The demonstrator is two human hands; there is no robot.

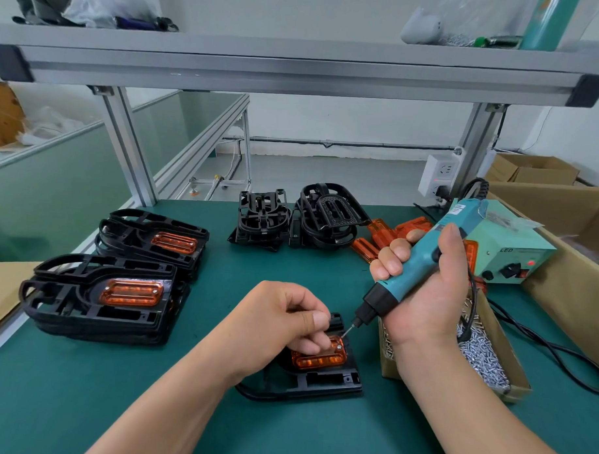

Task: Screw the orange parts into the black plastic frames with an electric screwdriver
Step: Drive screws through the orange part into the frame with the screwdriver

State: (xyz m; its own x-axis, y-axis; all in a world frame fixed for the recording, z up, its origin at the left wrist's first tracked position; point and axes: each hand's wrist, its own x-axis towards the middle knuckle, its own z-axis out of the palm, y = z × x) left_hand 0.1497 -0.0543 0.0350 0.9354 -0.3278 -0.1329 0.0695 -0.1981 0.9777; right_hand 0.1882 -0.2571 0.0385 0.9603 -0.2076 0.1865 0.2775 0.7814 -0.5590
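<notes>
Head view: our left hand [281,323] lies over the near centre of the green bench [217,410], fingers curled, thumb and forefinger pinching the far end of the orange part [320,358]; the part is a translucent amber rectangle with rounded corners and a ribbed interior, seated in a recess of the black plastic frame [323,384]; the frame lies flat on the bench, with open slots and a curved loop at its left end. A silver screw [339,346] sits in the right corner of the orange part, just beside the fingertips.

Our right hand [425,289] is wrapped around the teal electric screwdriver [436,252], thumb up along the body; the tool is tilted, its black nose down and to the left; the bit tip [347,332] is just above the screw, and we cannot tell whether it touches.

Left of the work, two stacks of frames [119,298] carry fitted orange parts on top; at the back stand two piles of bare frames [263,215], and loose orange pieces [386,236] lie just right of them. A cardboard box [490,362] of silver screws sits under the right wrist; a teal power unit [514,248] stands behind it.
</notes>
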